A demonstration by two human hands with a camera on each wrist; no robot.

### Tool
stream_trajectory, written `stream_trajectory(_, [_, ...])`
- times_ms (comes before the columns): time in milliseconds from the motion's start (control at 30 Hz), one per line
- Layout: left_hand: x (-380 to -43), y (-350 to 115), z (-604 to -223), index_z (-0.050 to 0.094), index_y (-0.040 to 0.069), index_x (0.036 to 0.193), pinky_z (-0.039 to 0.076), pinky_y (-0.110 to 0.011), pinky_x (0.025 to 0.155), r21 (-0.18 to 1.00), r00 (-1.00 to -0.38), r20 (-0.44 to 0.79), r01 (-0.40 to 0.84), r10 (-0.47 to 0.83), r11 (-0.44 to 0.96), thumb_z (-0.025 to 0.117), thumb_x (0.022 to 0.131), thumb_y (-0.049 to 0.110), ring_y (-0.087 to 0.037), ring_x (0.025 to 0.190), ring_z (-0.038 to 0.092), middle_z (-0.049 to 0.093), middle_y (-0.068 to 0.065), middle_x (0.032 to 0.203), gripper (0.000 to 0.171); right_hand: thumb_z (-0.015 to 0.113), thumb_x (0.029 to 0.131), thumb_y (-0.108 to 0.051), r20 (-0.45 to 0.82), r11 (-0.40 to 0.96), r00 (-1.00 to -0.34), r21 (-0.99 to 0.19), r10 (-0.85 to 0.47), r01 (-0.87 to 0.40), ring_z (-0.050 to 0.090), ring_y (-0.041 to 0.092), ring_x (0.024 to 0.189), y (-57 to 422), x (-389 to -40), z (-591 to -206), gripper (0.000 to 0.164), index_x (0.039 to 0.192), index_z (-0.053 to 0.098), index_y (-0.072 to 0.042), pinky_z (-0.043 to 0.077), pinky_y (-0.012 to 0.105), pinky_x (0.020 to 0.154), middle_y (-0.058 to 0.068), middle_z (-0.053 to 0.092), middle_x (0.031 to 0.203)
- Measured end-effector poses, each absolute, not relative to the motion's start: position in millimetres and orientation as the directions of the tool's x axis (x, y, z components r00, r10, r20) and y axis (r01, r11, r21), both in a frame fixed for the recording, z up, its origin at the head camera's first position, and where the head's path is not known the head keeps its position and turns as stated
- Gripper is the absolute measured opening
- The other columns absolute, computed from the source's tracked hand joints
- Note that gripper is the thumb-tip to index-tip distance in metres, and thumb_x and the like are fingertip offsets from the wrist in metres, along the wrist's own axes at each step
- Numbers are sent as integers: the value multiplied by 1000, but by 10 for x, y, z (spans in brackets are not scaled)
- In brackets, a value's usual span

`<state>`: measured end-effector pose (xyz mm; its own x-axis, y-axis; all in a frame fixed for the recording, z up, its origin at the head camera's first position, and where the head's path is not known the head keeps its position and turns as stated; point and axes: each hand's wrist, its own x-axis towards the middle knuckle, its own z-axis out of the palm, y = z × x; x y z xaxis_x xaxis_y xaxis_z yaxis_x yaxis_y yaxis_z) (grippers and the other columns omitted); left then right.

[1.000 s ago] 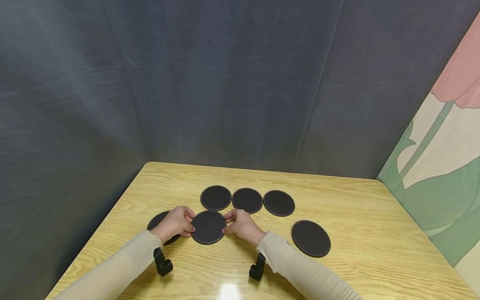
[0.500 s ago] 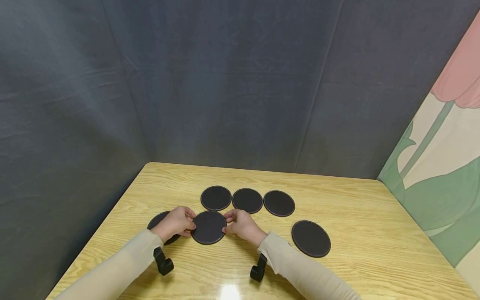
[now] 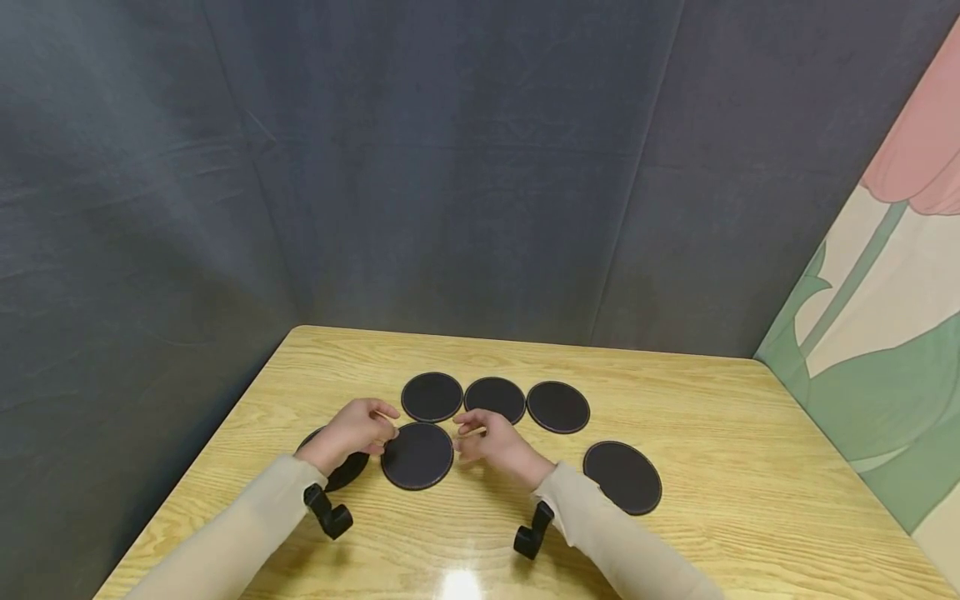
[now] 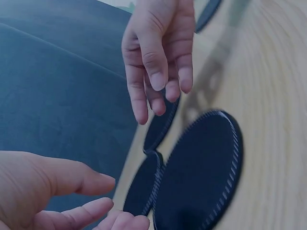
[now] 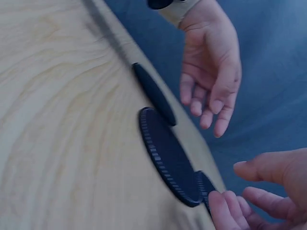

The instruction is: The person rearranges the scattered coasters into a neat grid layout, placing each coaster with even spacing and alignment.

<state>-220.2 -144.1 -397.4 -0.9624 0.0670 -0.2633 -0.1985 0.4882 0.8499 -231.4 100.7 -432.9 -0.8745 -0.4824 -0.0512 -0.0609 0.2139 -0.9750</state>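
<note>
A round black coaster (image 3: 417, 457) with a stitched edge lies flat on the wooden table between my two hands. My left hand (image 3: 358, 433) hovers just off its left side, fingers loosely bent and holding nothing. On the other side my right hand (image 3: 498, 450) is lifted off the rim, its fingers apart. Both wrist views show the hands raised above the coaster with gaps below the fingertips. Another black coaster (image 3: 348, 472) lies partly hidden under the left hand and wrist.
Behind is a row of three like coasters: left (image 3: 432, 397), middle (image 3: 492, 397) and right (image 3: 558, 407). One more coaster (image 3: 622, 477) lies to the right, near my right sleeve (image 3: 607, 525). A dark cloth (image 3: 480, 167) hangs beyond the table's (image 3: 735, 467) back edge.
Both hands have let go of the middle coaster's rim and risen slightly, the right one drawing away rightward. That coaster stays in nearly the same place.
</note>
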Motion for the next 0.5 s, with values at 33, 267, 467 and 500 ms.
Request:
stream_trajectory(33, [-2211,-1427,-3960,58,-5,120,58,-35,70,857,-962,-262,-195,77,476,63,84,3,-26,85,63,61,-16,99,37,64,87,-2,-41,213,-878,-975,-477,-70,60,18,93,1028,-2323,-4304,47,130,50,10,57,33,81,24,52,117])
stream_trajectory(267, [-2273,-1280,-3822,54,-8,125,58,-38,79,929,-965,-192,-121,179,349,57,89,2,-30,97,62,60,-14,101,38,59,93,-4,21,136,-882,-986,-471,-96,61,34,104,1202,-2333,-4077,47,135,45,11,54,44,91,31,49,121])
stream_trajectory(467, [-2301,-1087,-3705,59,-4,118,57,-38,78,961,-982,-119,-77,145,264,56,91,4,-20,86,58,59,-9,99,29,58,95,-7,52,92,-890,-990,-453,-105,56,40,111,1394,-2329,-3941,47,137,45,6,54,41,92,29,49,124])
stream_trajectory(500, [-2307,-1048,-3698,60,-3,118,57,-37,78,963,-984,-117,-79,137,257,56,91,4,-20,85,58,59,-9,99,28,58,95,-7,56,86,-892,-991,-448,-106,56,40,112,1435,-2325,-3926,46,137,45,6,54,40,92,28,49,124])
